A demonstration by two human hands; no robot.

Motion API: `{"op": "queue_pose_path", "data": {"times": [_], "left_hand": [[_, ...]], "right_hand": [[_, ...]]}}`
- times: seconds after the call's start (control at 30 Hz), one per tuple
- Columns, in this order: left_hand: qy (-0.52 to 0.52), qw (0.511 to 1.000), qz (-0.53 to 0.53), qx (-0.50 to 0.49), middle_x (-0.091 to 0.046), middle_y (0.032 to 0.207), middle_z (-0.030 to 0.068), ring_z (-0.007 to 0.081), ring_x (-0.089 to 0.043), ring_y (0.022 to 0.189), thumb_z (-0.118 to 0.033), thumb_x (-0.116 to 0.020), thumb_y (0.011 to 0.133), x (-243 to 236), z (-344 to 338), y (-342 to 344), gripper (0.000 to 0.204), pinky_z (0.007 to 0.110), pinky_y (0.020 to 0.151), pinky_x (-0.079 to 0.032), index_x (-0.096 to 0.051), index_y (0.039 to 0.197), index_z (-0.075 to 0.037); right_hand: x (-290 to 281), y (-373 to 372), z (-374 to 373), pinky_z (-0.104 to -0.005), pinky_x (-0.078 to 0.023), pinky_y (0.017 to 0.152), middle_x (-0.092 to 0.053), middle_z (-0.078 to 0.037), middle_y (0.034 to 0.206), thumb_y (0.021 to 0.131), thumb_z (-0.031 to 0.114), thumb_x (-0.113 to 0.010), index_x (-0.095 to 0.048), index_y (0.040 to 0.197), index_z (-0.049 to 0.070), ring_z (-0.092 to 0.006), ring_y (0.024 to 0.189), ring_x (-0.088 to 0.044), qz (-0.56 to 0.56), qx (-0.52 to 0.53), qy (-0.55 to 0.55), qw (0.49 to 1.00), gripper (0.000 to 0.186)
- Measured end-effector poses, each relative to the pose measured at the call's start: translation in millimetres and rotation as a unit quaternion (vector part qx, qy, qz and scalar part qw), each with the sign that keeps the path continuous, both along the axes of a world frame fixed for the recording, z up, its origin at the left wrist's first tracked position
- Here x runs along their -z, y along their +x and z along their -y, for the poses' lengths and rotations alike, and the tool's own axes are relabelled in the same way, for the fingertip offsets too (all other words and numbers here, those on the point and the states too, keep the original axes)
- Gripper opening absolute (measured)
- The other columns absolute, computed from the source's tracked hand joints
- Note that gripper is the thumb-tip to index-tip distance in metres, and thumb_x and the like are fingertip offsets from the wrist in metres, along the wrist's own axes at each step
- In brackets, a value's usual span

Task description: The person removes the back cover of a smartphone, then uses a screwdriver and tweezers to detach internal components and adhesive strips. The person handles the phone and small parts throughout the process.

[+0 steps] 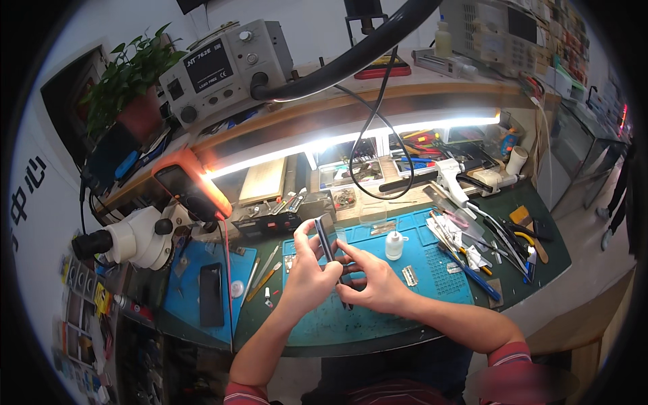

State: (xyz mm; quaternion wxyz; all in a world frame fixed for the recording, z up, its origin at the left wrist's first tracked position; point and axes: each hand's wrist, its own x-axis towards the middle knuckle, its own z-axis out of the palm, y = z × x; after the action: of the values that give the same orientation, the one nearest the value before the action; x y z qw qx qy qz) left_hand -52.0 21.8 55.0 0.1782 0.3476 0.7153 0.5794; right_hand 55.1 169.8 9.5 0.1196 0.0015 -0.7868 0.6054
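Note:
Both my hands hold a dark phone [325, 236] tilted on its edge above the blue silicone mat [432, 290]. My left hand [314, 273] wraps its fingers round the phone's left side. My right hand [368, 280] grips it from the right, fingers curled at its edge and lower part. A small white dropper bottle [395, 246] stands on the mat to the right, with a small metal part [409, 275] below it. At left, another black phone [210, 295] lies on a second blue mat.
A microscope [125, 236] and orange multimeter [192, 189] sit at left. Tweezers and pliers [499, 250] crowd the right. A soldering station [209, 67], plant [115, 88] and black hose [337, 61] are above, over a light strip. A person's legs [614, 202] show at far right.

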Motion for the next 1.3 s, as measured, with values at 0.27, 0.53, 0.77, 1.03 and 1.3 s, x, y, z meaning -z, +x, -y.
{"op": "queue_pose_path", "data": {"times": [0.27, 0.53, 0.77, 1.03, 1.3], "left_hand": [[-0.024, 0.999, -0.002, -0.035, -0.062, 0.133, 0.0234, 0.0275, -0.064, 0.125, 0.005, -0.052, 0.089, -13.0, -4.0, 12.6, 0.078, 0.039, 0.105, -0.052, -0.013, 0.156, 0.005], [-0.029, 0.998, -0.030, -0.057, -0.065, 0.130, 0.0236, 0.0265, -0.067, 0.122, 0.004, -0.052, 0.089, -4.8, -2.5, 5.9, 0.077, 0.038, 0.102, -0.054, -0.014, 0.156, 0.005], [0.007, 0.999, -0.026, -0.026, -0.065, 0.134, 0.0207, 0.0239, -0.067, 0.121, 0.003, -0.053, 0.092, 2.2, 0.9, 2.5, 0.082, 0.037, 0.101, -0.055, -0.012, 0.163, 0.003], [0.027, 0.977, 0.202, 0.055, -0.051, 0.153, 0.0226, 0.0229, -0.061, 0.130, -0.004, -0.063, 0.099, 1.2, 20.4, -17.9, 0.091, 0.037, 0.099, -0.058, -0.003, 0.167, 0.001], [0.013, 0.976, 0.213, 0.035, -0.058, 0.148, 0.0162, 0.0174, -0.063, 0.120, -0.009, -0.063, 0.099, 1.6, 32.6, -18.3, 0.091, 0.034, 0.087, -0.058, -0.005, 0.169, -0.002]], "right_hand": [[-4.7, 3.0, 2.4, -0.0395, -0.057, 0.103, -0.063, -0.023, 0.138, 0.086, 0.019, -0.081, -0.040, 0.161, 0.000, -0.0300, 0.122, -0.070, -0.011, 0.014, -0.009, 1.000, 0.088], [-9.9, 4.6, 3.4, -0.0397, -0.061, 0.099, -0.062, -0.025, 0.139, 0.088, 0.012, -0.078, -0.034, 0.164, 0.000, -0.0292, 0.123, -0.069, 0.010, -0.001, -0.075, 0.997, 0.089], [-12.2, 3.8, 5.2, -0.0385, -0.060, 0.099, -0.063, -0.024, 0.141, 0.092, 0.012, -0.073, -0.030, 0.166, 0.002, -0.0279, 0.122, -0.070, 0.022, -0.021, -0.113, 0.993, 0.086], [18.1, -1.5, -9.1, -0.0381, -0.045, 0.114, -0.062, -0.020, 0.144, 0.102, 0.022, -0.048, -0.032, 0.166, 0.004, -0.0263, 0.133, -0.060, 0.062, -0.056, -0.150, 0.985, 0.068], [5.3, 0.7, 0.3, -0.0355, -0.044, 0.114, -0.057, -0.016, 0.148, 0.104, 0.014, -0.035, -0.037, 0.161, -0.001, -0.0214, 0.134, -0.056, 0.102, -0.066, -0.275, 0.954, 0.059]]}}
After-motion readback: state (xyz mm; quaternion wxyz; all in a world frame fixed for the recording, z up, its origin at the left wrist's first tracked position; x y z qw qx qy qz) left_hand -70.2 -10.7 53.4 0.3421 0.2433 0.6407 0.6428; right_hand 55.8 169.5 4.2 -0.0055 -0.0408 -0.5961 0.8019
